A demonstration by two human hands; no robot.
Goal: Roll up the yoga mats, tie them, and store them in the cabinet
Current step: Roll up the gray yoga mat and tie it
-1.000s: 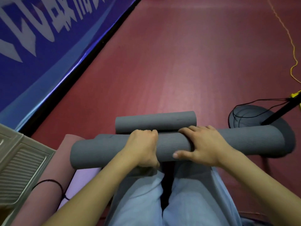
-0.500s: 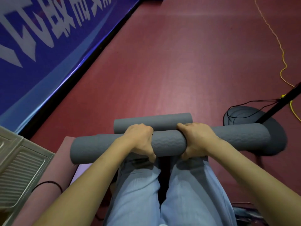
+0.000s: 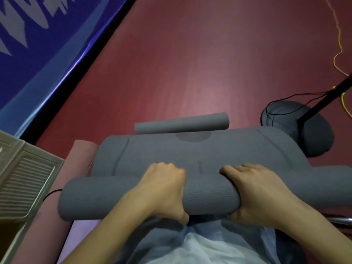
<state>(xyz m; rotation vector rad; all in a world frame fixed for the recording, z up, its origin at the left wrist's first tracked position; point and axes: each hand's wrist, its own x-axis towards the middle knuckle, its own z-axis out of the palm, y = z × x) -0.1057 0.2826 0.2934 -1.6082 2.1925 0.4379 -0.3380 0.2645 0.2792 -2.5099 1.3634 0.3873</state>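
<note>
Beige louvred cabinet door (image 3: 26, 180) sits at far left, w/ a pink mat (image 3: 80, 155) lying beside it on the red floor (image 3: 190, 63). Next over, the grey mat (image 3: 207, 195) lies across the lap, part rolled, its loose flap spread flat ahead toward a smaller grey roll (image 3: 181, 123) just beyond. Left hand (image 3: 162, 189) has fingers curled over the top of the roll, thumb under: clamped on it. Right hand (image 3: 255, 191) likewise, fingers wrapped over, thumb tucked below.

Risks, as I read it: both hands are near the middle, so the ends get no pressure & the roll could cone or go slack there. Flap edge could also skew, giving a crooked roll that's hard to tie. At right, stand base (image 3: 304, 130) w/ cables touches the mat corner; may snag.
</note>
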